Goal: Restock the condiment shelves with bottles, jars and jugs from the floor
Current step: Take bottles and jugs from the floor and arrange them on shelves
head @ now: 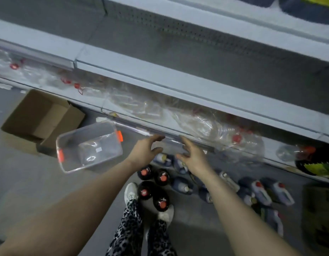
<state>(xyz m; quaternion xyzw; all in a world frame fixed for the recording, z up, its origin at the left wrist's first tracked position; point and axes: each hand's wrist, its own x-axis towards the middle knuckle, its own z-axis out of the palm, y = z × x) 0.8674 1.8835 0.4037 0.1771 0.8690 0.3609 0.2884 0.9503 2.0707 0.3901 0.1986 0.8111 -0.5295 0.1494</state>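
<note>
As round dark bottles stand below, left hand and right hand spread unclenched.

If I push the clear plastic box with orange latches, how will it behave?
The clear plastic box with orange latches looks nearly empty, so probably light and easy to slide on the smooth grey floor. Its thin transparent walls may flex when gripped.

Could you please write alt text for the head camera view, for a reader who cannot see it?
A person's left hand and right hand, both open and empty, reach toward the front edge of a low shelf. On the floor below are dark red-capped bottles and jugs, with a clear plastic tub and a cardboard box further left.
</note>
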